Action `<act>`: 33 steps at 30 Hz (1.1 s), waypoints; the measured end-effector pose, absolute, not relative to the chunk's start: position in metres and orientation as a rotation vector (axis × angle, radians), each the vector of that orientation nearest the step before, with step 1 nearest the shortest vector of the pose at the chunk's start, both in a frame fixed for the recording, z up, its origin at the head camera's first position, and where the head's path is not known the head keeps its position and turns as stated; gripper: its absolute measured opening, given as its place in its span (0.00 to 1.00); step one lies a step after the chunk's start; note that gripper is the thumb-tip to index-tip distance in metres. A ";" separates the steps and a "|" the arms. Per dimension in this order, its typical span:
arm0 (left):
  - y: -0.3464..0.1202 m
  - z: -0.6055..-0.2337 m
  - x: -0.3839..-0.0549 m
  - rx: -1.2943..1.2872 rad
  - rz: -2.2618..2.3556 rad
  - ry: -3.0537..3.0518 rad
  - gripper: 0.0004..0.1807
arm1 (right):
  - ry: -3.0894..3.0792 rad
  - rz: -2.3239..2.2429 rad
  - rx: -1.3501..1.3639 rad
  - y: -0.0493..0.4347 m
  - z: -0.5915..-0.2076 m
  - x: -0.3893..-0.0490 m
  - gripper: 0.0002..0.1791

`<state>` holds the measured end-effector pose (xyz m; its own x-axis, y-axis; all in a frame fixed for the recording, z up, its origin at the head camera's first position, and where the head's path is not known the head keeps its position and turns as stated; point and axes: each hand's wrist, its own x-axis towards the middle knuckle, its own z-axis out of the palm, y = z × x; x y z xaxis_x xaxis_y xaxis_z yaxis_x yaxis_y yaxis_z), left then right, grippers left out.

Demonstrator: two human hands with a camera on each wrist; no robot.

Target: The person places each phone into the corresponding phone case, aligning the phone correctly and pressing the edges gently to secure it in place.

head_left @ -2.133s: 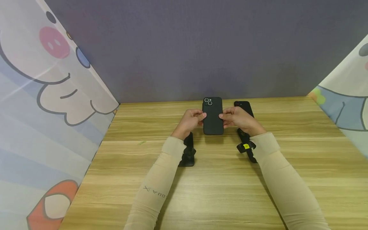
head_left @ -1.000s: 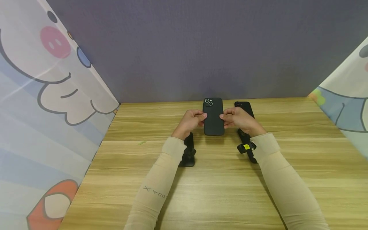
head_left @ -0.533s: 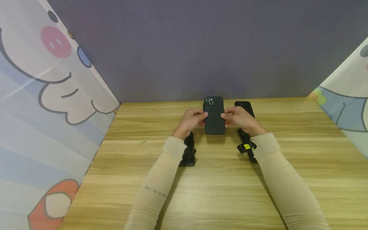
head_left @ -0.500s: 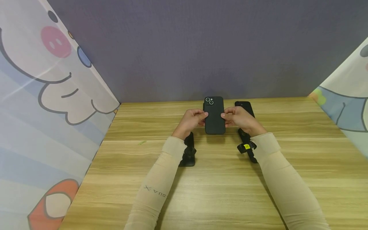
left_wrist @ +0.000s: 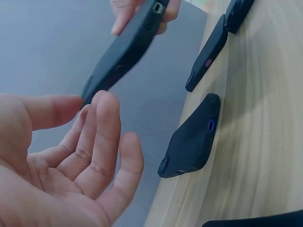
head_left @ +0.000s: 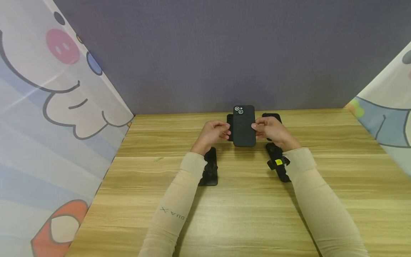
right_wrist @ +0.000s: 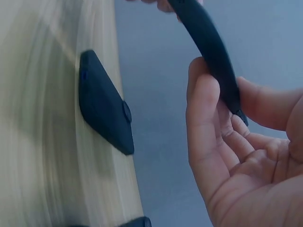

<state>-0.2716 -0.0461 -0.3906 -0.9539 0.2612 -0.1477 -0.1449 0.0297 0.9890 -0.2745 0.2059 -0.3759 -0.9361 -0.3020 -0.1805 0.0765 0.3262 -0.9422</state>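
My right hand (head_left: 272,129) pinches the right edge of a black smartphone (head_left: 244,128) between thumb and fingers. The phone is raised above the table, its back with two round camera lenses towards me. To its left is my left hand (head_left: 213,132), fingers loosely bent and holding nothing. A small gap parts that thumb from the phone's left edge in the head view. In the left wrist view the left palm (left_wrist: 61,189) faces up beside the held phone (left_wrist: 125,52). The right wrist view shows the right thumb (right_wrist: 270,104) against the phone's face (right_wrist: 208,40).
A second black phone (head_left: 230,132) lies on the wooden table (head_left: 231,214), partly hidden behind the held one. Others lie at the back right (head_left: 273,117), front left (head_left: 210,175) and front right (head_left: 276,154). A grey panel (head_left: 218,53) stands behind the table.
My left hand has let go of the phone's left edge. My right hand has carried the phone slightly right and up, baring part of the phone behind it.
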 end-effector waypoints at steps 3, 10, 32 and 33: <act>-0.047 -0.389 -0.272 0.120 1.992 2.039 0.12 | 2.269 -1.679 -0.178 0.213 -0.376 -0.277 0.16; -0.049 -0.388 -0.272 0.151 1.969 2.056 0.15 | 2.315 -1.634 -0.113 0.229 -0.378 -0.281 0.12; -0.050 -0.387 -0.272 0.123 1.978 2.016 0.11 | 2.388 -1.247 -0.011 0.238 -0.386 -0.317 0.28; -0.050 -0.387 -0.272 0.122 1.978 2.014 0.11 | 2.391 -1.240 -0.010 0.237 -0.386 -0.318 0.26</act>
